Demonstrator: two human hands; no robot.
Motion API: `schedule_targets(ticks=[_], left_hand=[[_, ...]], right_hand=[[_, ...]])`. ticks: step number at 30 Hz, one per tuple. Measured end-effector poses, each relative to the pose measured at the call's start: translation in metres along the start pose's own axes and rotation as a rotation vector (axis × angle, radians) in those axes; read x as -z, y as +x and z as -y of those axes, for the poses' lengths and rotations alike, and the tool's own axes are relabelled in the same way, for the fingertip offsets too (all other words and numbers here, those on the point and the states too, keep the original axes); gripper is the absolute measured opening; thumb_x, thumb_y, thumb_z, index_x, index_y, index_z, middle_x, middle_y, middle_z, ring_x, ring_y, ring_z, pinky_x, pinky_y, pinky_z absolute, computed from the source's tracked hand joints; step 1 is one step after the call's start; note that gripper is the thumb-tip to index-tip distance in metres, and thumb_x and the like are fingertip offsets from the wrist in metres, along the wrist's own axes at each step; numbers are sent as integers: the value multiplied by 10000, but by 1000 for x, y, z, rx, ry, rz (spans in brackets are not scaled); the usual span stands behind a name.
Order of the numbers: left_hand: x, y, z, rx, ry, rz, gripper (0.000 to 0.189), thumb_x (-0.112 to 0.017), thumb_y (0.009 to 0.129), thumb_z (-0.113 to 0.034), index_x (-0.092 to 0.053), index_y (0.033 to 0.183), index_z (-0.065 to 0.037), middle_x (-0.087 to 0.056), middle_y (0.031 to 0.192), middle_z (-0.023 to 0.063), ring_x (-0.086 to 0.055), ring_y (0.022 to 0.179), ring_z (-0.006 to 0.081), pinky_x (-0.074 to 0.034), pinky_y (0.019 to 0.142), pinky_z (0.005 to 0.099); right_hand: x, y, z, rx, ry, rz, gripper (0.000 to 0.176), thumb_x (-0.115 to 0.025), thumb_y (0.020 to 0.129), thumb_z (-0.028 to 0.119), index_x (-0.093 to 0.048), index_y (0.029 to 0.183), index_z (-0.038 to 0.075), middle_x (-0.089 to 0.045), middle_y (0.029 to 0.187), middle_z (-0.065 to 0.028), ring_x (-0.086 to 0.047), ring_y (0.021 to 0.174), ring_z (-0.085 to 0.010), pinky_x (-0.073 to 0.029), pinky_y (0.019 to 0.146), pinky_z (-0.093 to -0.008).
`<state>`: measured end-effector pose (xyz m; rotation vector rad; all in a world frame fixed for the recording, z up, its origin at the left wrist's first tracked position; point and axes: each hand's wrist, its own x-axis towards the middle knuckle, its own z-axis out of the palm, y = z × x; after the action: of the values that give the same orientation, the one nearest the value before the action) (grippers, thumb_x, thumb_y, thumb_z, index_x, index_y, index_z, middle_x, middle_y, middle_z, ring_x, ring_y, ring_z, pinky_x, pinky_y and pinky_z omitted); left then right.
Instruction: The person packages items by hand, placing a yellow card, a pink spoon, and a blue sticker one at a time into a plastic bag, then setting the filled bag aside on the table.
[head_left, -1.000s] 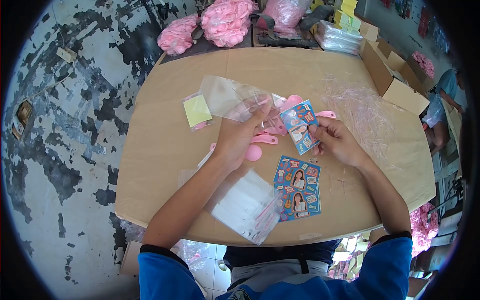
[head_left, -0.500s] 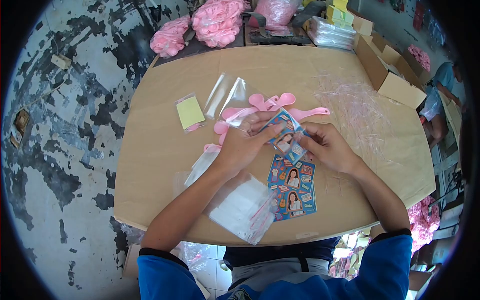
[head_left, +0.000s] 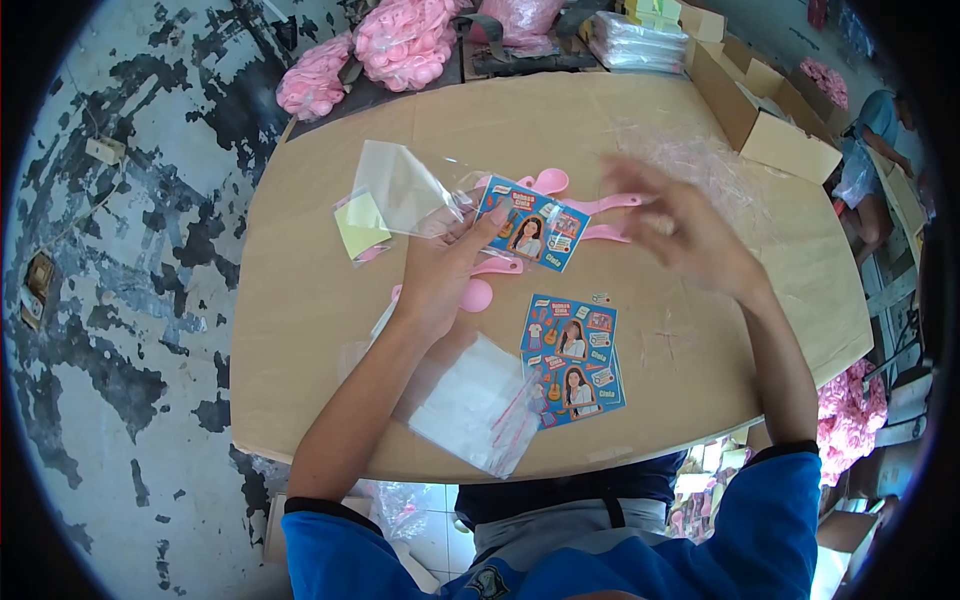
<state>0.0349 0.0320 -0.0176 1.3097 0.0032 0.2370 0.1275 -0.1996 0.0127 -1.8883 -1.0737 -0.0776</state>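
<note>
Centrally, over a table [head_left: 310,230] covered in brown paper, the left hand [head_left: 440,260] grips a blue printed card [head_left: 533,228], its thumb pressed on the card's face. A clear plastic bag [head_left: 398,185] extends from the same hand toward the upper left. The right hand [head_left: 690,225] is raised to the right of the card, apart from it, its blurred fingers loosely spread; whether they hold anything thin cannot be told.

Pink spoons [head_left: 550,181] lie around and partly behind the left hand and the card. Left of them is a small packet with a pale yellow label [head_left: 361,226], partly overlapped by the clear bag. Nearer the wearer, overlapping blue cards [head_left: 572,345] lie beside a stack of clear bags [head_left: 465,395]. Thin, shiny strands [head_left: 715,165] spread near the open cardboard box [head_left: 765,115] at the upper right.
</note>
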Motion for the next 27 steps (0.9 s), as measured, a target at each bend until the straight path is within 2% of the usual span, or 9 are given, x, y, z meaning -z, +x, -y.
schedule_targets(ticks=[4,8,11,16,20,21,24,25,27], left_hand=[[-8,-6,11,-1,27,-7,384,-611,928,-143,-504,1253,34,-638,1102,102,-662,898,159,-584,664,291],[-23,-20,4,143,151,-45,298,-661,903,-172,-596,1147,-14,-649,1060,42,-599,992,106,-479,890,290],[-20,-19,18,76,113,17,350,-678,891,-178,-565,1181,-17,-625,1092,21,-577,1013,102,-458,919,293],[-30,-18,1,-83,-39,132,427,-510,985,-296,-444,1295,-11,-525,1324,107,-533,1173,176,-432,991,331],[-19,-15,-12,-68,-106,279,476,-339,1023,-361,-337,1371,-34,-418,1426,175,-397,1337,269,-358,1088,404],[-20,-17,-11,13,-148,223,446,-513,974,-270,-397,1332,-31,-429,1420,173,-399,1334,256,-386,1063,406],[-21,-28,-1,-146,252,405,471,-674,862,-158,-470,1269,-38,-493,1351,149,-439,1294,237,-425,1020,406],[-22,-31,2,-98,221,343,525,-758,747,-74,-514,1211,-44,-539,1265,114,-485,1234,217,-449,987,402],[-15,-24,7,-185,129,187,493,-725,786,-83,-498,1222,-49,-548,1227,99,-507,1202,214,-452,986,400]], right_hand=[[-32,-10,-10,-281,374,326,283,-595,921,115,-604,1181,4,-665,850,-49,-618,751,-95,-503,696,-250],[-48,-17,-15,-244,466,245,257,-596,926,130,-628,1145,-2,-647,827,-38,-607,726,-71,-490,651,-224],[-47,-16,2,-323,558,196,223,-599,930,144,-651,1089,-3,-645,822,-25,-600,730,-63,-492,656,-229],[-48,-16,2,-402,450,225,189,-628,924,170,-637,997,-4,-640,804,-22,-599,718,-56,-511,680,-229],[-47,-14,22,-366,762,161,227,-673,900,222,-615,989,21,-609,758,10,-570,658,-47,-479,603,-222],[-48,-14,20,-380,803,207,241,-675,899,227,-608,1003,20,-609,753,-3,-567,649,-46,-475,598,-222],[-53,-15,11,-401,682,238,227,-649,915,218,-612,1014,17,-618,757,-16,-587,703,-56,-483,622,-245],[-53,-17,8,-407,603,228,214,-635,924,210,-617,1013,16,-623,761,-16,-599,734,-62,-490,637,-257],[-43,-13,-5,-245,464,207,199,-597,940,177,-626,1044,11,-654,796,-43,-628,797,-112,-508,679,-290]])
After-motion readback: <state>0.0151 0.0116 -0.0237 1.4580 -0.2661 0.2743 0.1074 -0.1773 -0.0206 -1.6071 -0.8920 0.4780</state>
